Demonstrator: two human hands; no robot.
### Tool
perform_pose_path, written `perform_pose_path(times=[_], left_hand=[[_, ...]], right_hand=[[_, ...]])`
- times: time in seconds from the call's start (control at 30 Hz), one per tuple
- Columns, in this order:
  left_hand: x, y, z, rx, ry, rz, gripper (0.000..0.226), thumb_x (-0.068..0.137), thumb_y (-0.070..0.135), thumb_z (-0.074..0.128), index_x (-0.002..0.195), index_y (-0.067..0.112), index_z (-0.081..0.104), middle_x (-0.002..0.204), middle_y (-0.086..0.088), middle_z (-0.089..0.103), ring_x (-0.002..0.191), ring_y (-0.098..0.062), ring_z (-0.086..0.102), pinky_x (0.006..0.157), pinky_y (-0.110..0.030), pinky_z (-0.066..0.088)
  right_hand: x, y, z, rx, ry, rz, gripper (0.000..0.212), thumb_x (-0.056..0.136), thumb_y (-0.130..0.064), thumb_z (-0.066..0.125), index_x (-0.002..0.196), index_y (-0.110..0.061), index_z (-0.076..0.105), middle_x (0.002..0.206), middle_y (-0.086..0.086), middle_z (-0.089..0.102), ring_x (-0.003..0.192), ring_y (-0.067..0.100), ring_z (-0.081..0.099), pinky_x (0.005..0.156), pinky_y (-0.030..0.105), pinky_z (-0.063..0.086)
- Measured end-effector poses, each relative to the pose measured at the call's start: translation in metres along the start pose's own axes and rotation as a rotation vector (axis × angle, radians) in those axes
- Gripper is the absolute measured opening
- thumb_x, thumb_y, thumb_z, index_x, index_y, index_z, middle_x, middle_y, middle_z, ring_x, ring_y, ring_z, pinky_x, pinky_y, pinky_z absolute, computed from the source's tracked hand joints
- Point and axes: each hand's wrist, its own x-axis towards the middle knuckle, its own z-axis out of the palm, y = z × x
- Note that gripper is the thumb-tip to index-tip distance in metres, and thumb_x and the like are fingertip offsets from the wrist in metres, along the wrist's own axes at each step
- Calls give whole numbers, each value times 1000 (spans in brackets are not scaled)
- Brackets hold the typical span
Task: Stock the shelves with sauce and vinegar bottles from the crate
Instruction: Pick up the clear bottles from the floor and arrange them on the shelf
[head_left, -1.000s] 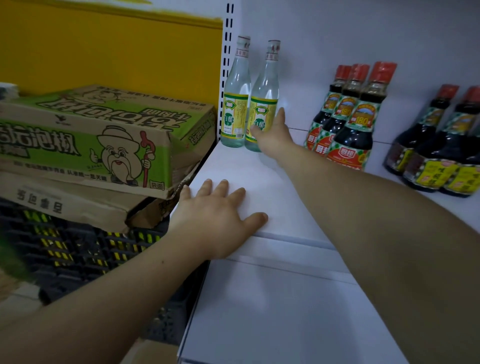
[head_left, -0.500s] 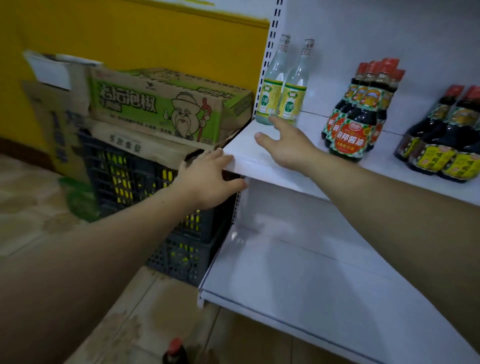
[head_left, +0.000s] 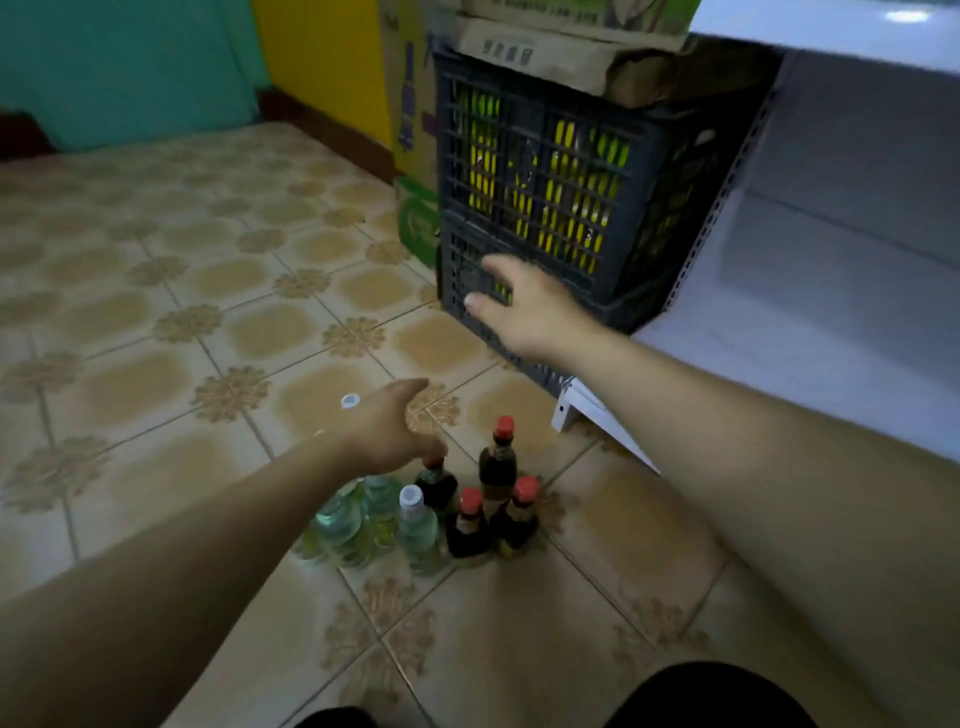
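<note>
Bottles of sauce and vinegar stand clustered on floor, near shelf. Left hand is over them, fingertips hidden, grip not determinable. Right hand is spread, holding nothing, before blurred crate.

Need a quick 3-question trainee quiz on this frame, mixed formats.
1. True or false: the right hand is empty, in front of the dark crate.
2. The bottles stand: A) inside the crate, B) on the tiled floor, C) in the right hand.
3. Fill in: the dark sauce bottles have ___ caps.
Key: 1 true; 2 B; 3 red.
</note>
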Motion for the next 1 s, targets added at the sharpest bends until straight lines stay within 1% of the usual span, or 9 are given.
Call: perform_pose_path(times=[0.2, 0.33, 0.4, 0.47, 0.53, 0.63, 0.73, 0.8, 1.0], left_hand=[[-40, -67, 63, -128, -20, -153, 90, 82, 26, 72, 152, 18, 15, 156, -5, 24, 135, -27, 37, 96, -28, 38], [-40, -97, 90, -190, -27, -251, 91, 81, 20, 72, 152, 15, 15, 154, -6, 30, 136, -23, 37, 96, -24, 35], [-35, -108, 102, -212, -54, -306, 90, 82, 20, 71, 152, 15, 15, 155, -8, 28, 134, -23, 39, 94, -23, 37], [-31, -115, 113, -225, -97, -343, 90, 83, 20, 70, 152, 16, 13, 155, -8, 27, 133, -23, 40, 88, -20, 34], [-26, -120, 123, -225, -130, -352, 90, 83, 20, 69, 153, 16, 12, 155, -9, 28, 135, -24, 37, 87, -18, 32], [-22, -123, 133, -224, -169, -350, 89, 84, 18, 68, 153, 16, 11, 155, -8, 27, 137, -23, 34, 89, -17, 31], [-17, -127, 143, -254, -179, -357, 89, 83, 16, 68, 152, 19, 13, 154, -7, 30, 138, -23, 34, 91, -17, 30], [-18, -128, 145, -273, -180, -356, 89, 82, 16, 68, 153, 21, 13, 154, -7, 30, 138, -23, 34, 95, -20, 31], [-30, -130, 132, -292, -143, -307, 96, 81, 17, 71, 153, 25, 8, 155, -5, 27, 137, -22, 35, 93, -19, 31]], right_hand=[[-41, 25, 109, 127, -247, 175, 57, 97, -39, 51, 149, -24, 33, 151, 2, 40, 135, 22, 40, 99, 30, 36], [-58, 35, 155, 128, -437, 228, 62, 95, -28, 53, 152, -30, 25, 154, 1, 34, 132, 24, 43, 87, 28, 42], [-61, 39, 171, 91, -528, 205, 66, 95, -21, 52, 152, -31, 22, 157, -1, 28, 135, 25, 40, 94, 32, 45], [-64, 41, 184, 2, -600, 154, 66, 96, -17, 51, 154, -27, 19, 160, 0, 20, 143, 25, 29, 107, 34, 36], [-66, 44, 191, -73, -644, 128, 67, 97, -16, 51, 154, -23, 18, 162, 1, 14, 145, 25, 23, 109, 33, 31], [-68, 47, 201, -120, -642, 106, 62, 97, -19, 55, 151, -18, 26, 158, 5, 22, 140, 27, 31, 105, 33, 34], [-69, 51, 211, -104, -545, 138, 38, 98, -19, 52, 134, -22, 42, 135, 11, 48, 112, 31, 52, 82, 38, 44], [-71, 53, 213, -103, -476, 149, 27, 99, -19, 48, 126, -23, 46, 122, 11, 55, 100, 31, 54, 74, 37, 43], [-68, 35, 177, 15, -362, 109, 24, 98, -23, 49, 122, -23, 50, 127, 2, 52, 105, 22, 52, 82, 33, 44]])
